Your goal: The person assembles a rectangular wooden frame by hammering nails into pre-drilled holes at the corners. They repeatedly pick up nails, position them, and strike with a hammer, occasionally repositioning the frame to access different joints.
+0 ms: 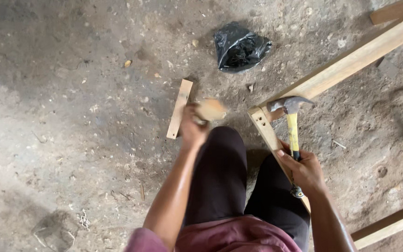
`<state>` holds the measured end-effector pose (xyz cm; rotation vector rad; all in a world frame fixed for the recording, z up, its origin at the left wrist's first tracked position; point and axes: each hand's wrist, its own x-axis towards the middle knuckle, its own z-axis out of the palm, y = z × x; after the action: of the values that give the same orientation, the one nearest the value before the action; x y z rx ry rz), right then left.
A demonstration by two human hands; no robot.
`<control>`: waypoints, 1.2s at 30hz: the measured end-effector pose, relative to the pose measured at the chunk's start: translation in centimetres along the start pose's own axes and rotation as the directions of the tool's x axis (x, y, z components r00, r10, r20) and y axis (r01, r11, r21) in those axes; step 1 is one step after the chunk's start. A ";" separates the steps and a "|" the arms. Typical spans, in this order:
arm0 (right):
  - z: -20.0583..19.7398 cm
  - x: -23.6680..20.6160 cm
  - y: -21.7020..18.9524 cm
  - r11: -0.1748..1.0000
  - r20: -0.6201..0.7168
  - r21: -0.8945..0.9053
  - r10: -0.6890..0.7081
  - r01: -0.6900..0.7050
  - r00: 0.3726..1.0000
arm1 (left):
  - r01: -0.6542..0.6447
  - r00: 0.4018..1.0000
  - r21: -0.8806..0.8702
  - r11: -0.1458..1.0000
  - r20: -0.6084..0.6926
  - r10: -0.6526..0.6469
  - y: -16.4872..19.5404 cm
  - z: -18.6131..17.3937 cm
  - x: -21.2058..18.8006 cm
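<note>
Big pale timber frame of long wooden battens lies on the dirt floor, stiff and probably weighty; grip it along a rail. Right hand is wrapped around the yellow-handled steel claw hammer, head-heavy, held low on the handle. Left hand clutches a small blurred light wooden block above the knee, beside a short flat wood offcut.

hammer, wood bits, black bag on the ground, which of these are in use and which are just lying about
In use:
- hammer in the right hand
- small wood block in the left hand
- nailed wooden frame

Lying about:
- black plastic bag
- short flat wood strip
</note>
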<state>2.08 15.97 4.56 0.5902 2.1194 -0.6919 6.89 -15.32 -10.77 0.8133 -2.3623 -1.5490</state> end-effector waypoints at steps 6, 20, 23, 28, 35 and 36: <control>-0.3 -0.8 -0.8 0.941 -0.028 0.222 -0.255 0.254 0.967 | -0.151 0.935 -0.009 0.989 0.322 0.145 0.7 7.6 -0.1; -0.1 0.5 0.2 0.996 0.013 0.060 -0.067 0.066 0.998 | -0.159 0.911 0.163 0.974 0.405 0.081 3.6 10.3 -0.2; -0.1 0.5 0.3 0.970 0.022 0.129 -0.211 0.206 0.977 | -0.260 0.928 0.134 0.956 0.308 0.209 3.6 10.3 -0.3; -0.2 1.2 1.2 0.916 0.050 0.300 -0.293 0.266 0.955 | -0.232 0.925 0.138 0.963 0.338 0.175 3.4 10.8 -0.4; -0.2 3.4 4.1 0.895 0.113 0.402 -0.258 0.193 0.960 | -0.148 0.925 0.096 0.984 0.366 0.104 4.3 11.3 -0.1; -0.3 3.7 4.5 0.881 0.124 0.426 -0.281 0.205 0.952 | -0.129 0.930 0.042 0.991 0.351 0.106 4.5 11.1 0.0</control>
<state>2.60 20.13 0.51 0.4577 1.9009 -1.3059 0.42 -5.29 -11.55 0.4232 -2.6612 -1.6914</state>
